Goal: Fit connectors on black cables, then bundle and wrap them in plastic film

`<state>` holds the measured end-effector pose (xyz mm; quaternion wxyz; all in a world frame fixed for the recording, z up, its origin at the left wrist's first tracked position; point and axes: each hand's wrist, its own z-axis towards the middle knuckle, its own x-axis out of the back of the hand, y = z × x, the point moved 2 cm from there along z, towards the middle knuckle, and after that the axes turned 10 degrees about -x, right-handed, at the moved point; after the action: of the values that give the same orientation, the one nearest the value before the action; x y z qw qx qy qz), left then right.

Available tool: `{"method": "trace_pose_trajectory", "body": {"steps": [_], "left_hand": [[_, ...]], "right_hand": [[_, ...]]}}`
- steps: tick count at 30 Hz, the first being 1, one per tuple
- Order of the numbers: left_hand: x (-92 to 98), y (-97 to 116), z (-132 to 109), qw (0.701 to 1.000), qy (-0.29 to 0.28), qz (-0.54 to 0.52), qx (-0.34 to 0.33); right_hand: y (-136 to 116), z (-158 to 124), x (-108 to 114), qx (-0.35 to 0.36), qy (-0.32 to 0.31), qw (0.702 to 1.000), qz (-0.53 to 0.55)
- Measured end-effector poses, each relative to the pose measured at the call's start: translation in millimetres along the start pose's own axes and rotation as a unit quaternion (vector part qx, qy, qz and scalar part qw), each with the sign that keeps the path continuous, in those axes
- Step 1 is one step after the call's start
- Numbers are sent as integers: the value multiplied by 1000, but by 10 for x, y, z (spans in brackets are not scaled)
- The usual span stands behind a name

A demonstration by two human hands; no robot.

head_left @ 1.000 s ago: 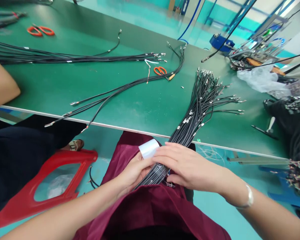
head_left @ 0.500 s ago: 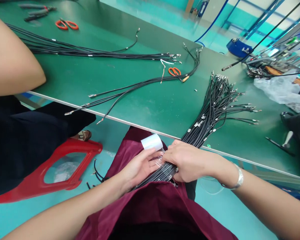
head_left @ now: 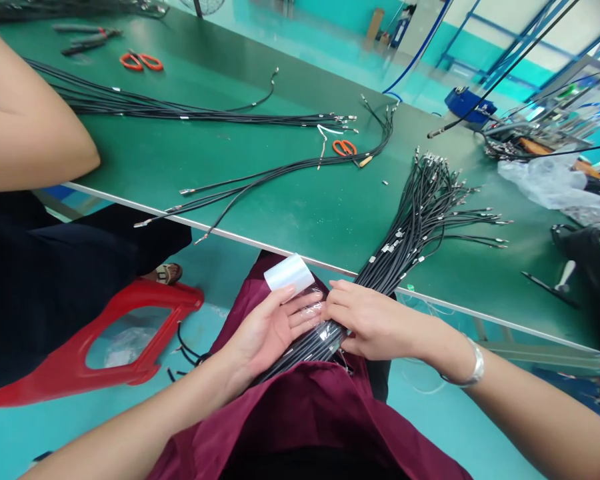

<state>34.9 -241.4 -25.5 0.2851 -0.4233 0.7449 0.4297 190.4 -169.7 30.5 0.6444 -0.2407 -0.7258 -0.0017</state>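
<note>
My left hand [head_left: 267, 330] rests palm up beside a bundle of black cables [head_left: 310, 350], its thumb against a roll of clear tape [head_left: 290, 273]. A clear film [head_left: 313, 312] runs from that roll over the bundle, under my left fingers. My right hand [head_left: 375, 317] grips the bundle from above. From there the cables [head_left: 420, 217] fan out over the green workbench [head_left: 290, 207], ending in metal connectors. Below my hands the bundle lies on my maroon apron [head_left: 285, 427].
A co-worker's arm [head_left: 25, 113] lies at the bench's left, above dark trousers [head_left: 55, 267] and a red plastic stool [head_left: 105, 347]. Other cables [head_left: 280, 167] and orange-handled scissors [head_left: 344, 147] lie on the bench. A plastic bag [head_left: 550, 183] sits at the far right.
The tape roll has shifted slightly up and left, and my left fingers now lie flatter with more film showing. My right hand stays on the bundle.
</note>
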Motion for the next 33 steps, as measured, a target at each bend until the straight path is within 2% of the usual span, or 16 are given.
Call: {"method": "trace_pose_trajectory", "body": {"steps": [6, 9, 12, 15, 17, 18, 19, 20, 22, 24, 26, 28, 30, 31, 33], "left_hand": [[-26, 34, -19, 1000, -11, -7, -9], [-46, 41, -62, 998, -50, 22, -26], [-119, 62, -137, 980, -102, 145, -88], [-258, 94, -223, 935, -97, 308, -149], [-367, 105, -271, 912, -90, 364, -165], [-415, 101, -291, 902, -95, 384, -170], [-454, 89, -311, 888, -105, 412, -175], [-482, 68, -331, 867, -117, 449, -181], [-504, 2, -374, 804, -143, 540, -206], [-494, -82, -418, 730, -167, 616, -247], [-481, -162, -454, 663, -177, 665, -295], [-493, -227, -484, 591, -199, 699, -350], [-523, -269, -514, 521, -231, 718, -399], [-531, -275, -528, 499, -245, 722, -411], [-513, -255, -547, 485, -270, 728, -403]], "right_hand": [[6, -85, 27, -24, 36, 998, 46], [-26, -95, 26, -39, 63, 997, 37], [-45, -116, 27, -58, 103, 993, 13], [-68, -255, 49, -80, 121, 988, 48], [-100, -436, 53, -119, 140, 976, 118], [-116, -542, 45, -166, 168, 957, 170], [-133, -650, 21, -230, 202, 923, 234], [-158, -749, -21, -294, 237, 872, 312], [-254, -871, -157, -366, 266, 739, 499], [-403, -860, -300, -353, 251, 613, 661], [-551, -773, -395, -305, 246, 536, 748], [-663, -689, -451, -290, 257, 502, 773], [-738, -648, -473, -287, 272, 493, 775], [-763, -648, -476, -291, 279, 486, 775], [-793, -678, -466, -295, 286, 471, 780]]}}
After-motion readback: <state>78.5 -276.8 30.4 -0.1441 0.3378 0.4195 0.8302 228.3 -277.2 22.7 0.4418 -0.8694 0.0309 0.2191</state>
